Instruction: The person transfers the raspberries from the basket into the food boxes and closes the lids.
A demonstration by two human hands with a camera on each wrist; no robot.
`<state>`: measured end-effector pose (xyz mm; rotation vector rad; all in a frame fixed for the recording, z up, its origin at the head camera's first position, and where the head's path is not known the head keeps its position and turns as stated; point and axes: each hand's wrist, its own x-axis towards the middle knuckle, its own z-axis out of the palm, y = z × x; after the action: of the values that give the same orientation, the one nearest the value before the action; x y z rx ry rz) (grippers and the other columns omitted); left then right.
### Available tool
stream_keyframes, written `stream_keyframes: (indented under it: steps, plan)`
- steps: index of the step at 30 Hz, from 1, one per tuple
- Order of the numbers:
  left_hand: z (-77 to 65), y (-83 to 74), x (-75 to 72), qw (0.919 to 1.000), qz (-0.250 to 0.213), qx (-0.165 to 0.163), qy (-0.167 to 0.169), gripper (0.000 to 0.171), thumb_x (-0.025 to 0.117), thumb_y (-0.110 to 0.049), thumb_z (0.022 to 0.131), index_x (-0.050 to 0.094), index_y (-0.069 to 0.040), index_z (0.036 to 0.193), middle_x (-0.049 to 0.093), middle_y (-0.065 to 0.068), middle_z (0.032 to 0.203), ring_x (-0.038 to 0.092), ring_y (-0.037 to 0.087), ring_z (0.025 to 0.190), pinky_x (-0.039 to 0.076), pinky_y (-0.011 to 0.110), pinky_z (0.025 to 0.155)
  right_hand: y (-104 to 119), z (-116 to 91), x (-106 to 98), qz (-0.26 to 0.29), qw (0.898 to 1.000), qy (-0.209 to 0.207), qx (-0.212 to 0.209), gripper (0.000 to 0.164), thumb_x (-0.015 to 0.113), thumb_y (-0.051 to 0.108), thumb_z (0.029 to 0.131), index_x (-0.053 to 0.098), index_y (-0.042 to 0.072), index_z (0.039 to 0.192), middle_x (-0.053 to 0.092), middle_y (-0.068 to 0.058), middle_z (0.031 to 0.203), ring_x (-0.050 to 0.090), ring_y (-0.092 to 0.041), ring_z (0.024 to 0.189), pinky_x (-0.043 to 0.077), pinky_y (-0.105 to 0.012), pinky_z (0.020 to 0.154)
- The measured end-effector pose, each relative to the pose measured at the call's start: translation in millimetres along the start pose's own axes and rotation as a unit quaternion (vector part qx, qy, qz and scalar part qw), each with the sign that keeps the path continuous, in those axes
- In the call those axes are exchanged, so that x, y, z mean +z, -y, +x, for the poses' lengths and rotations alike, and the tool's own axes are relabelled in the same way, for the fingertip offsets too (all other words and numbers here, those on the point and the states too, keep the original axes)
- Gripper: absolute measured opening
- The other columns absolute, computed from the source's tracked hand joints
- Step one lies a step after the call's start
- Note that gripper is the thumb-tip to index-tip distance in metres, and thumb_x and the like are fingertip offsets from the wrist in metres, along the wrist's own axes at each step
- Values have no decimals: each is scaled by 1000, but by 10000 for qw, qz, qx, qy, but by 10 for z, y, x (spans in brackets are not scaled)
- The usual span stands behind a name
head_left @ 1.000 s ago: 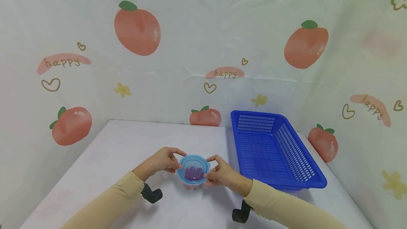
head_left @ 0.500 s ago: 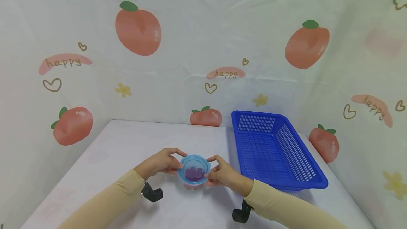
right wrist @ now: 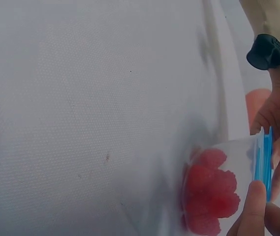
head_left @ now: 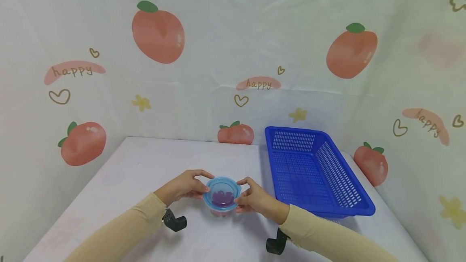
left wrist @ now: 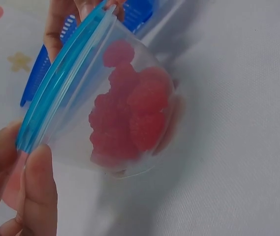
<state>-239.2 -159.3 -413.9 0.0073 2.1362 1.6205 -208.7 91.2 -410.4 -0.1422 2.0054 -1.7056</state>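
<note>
A small clear container (left wrist: 73,147) with a blue round lid (head_left: 221,185) sits between my two hands over the white table. Several red raspberries (left wrist: 130,108) show through its wall, gathered toward the base. My left hand (head_left: 187,185) pinches the left side of the rim, thumb and fingers on either face of the lid's edge in the left wrist view. On the opposite side, my right hand (head_left: 256,199) holds the rim between thumb and fingers. The right wrist view shows the raspberries and the lid's blue edge from the side.
A large blue plastic basket (head_left: 306,173) with slotted walls stands right of the container, behind the right forearm. The white table (head_left: 156,157) meets a fruit-printed backdrop (head_left: 204,51) at the back. Black wrist cameras (head_left: 174,221) hang below both wrists.
The left hand's fingers have shifted slightly at the rim since one second ago. The container, the right hand and the basket stay practically where they were.
</note>
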Motion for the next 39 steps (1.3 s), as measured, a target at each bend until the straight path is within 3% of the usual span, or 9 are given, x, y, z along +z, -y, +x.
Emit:
stream_keyframes:
  steps: [15,25,39]
  plan:
    - [-8,21,11,9999,1,140,-72,50,75,-3,79,58,-3,127,65,6,72,58,13,57,57,26,59,11,5,1,45,10000,66,-3,59,63,-7,87,33,2,136,50,-8,83,62,-13,65,60,-33,66]
    - [16,65,-16,9994,-294,-130,84,46,75,-5,81,59,7,123,69,9,82,66,12,64,59,28,66,12,0,-9,157,9999,69,-23,59,63,-9,86,32,1,136,50,-7,80,60,-12,63,60,-32,64]
    - [13,79,7,9990,-414,-135,-22,45,74,0,80,58,6,121,67,7,78,62,10,60,57,23,60,26,-5,2,129,9998,147,-61,59,61,-9,87,32,1,137,50,-7,81,61,-13,63,60,-34,65]
